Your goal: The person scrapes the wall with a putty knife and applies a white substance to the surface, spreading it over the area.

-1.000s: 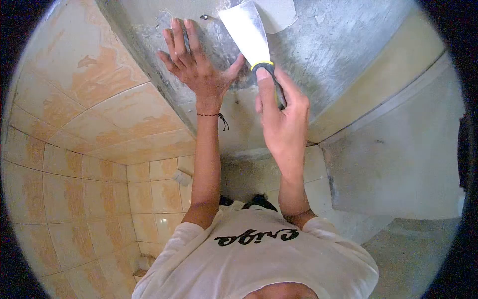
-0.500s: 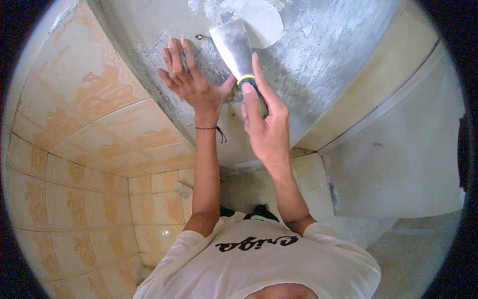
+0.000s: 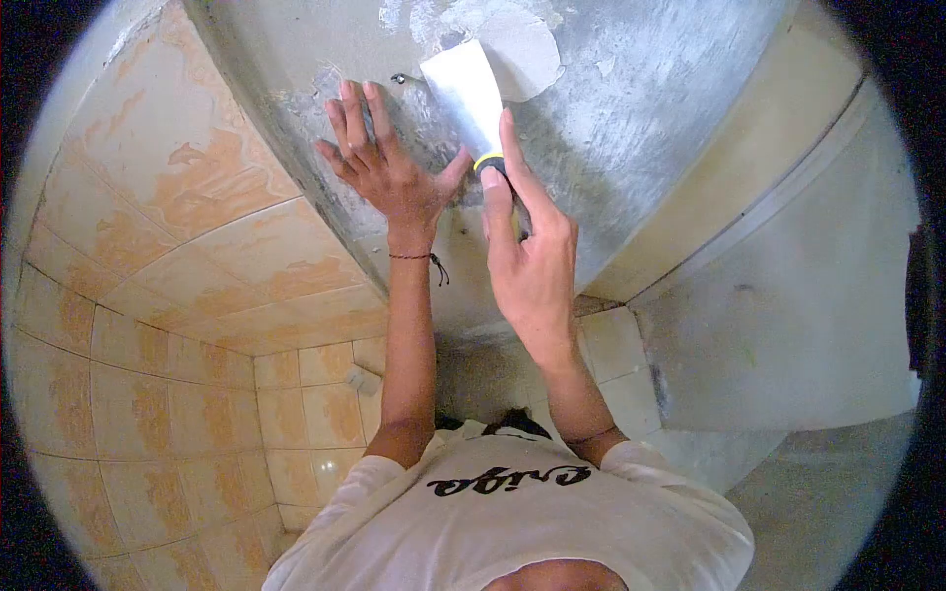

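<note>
My right hand [image 3: 532, 246] is wrapped round the dark handle of a putty knife [image 3: 465, 97], with the index finger stretched along its blade. A yellow ring marks where the broad metal blade meets the handle. The blade's wide edge lies over the left part of a white putty patch [image 3: 527, 54] on the grey wall [image 3: 631, 128]. Spread flat against the same wall, my left hand [image 3: 389, 172] holds nothing; its thumb points toward the knife. Just above its fingers, a small dark wire end or hook [image 3: 402, 78] sticks out of the wall.
Orange-patterned tiles [image 3: 197, 167] cover the wall at the left, meeting the grey surface along a sharp edge. At the right is a plain pale panel [image 3: 778, 276]. A small grey piece [image 3: 364, 378] rests near the tiles beyond my left forearm.
The putty knife has tilted slightly, its blade now catching bright light. Both hands appear a touch lower and to the right in view, while the left stays flat on the wall.
</note>
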{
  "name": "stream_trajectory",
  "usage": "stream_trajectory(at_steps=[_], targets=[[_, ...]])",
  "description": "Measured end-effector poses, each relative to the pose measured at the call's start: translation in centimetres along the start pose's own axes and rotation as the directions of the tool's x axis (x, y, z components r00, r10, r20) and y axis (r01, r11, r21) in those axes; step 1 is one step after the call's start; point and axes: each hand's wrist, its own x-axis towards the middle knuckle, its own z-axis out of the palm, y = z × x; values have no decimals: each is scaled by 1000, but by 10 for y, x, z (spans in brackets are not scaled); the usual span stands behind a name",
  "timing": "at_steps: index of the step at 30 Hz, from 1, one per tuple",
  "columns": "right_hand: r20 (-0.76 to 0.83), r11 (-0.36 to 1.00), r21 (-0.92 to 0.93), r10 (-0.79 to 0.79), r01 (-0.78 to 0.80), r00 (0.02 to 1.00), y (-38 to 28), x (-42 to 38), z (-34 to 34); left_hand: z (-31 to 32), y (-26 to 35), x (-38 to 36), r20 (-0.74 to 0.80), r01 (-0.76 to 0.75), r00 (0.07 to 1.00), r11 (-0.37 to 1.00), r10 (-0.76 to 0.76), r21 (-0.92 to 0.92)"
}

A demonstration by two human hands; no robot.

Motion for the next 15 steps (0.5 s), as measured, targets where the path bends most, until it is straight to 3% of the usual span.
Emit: stream_trajectory(at_steps=[2,3,8,15], targets=[[-51,983,-96,-162,156,986,3,1,1,0,0,1,5,-6,1000,1000,6,-14],[-54,983,-97,-163,157,985,5,-1,0,-1,0,1,9,-8,1000,1000,8,-15],[-1,999,-35,16,-16,1000,-5,-3,-3,0,-1,-1,11,-2,1000,1000,2,-6],[-3,996,-91,-8,8,1000,-10,0,-5,0,-1,-1,8,4,1000,1000,-4,-23]])
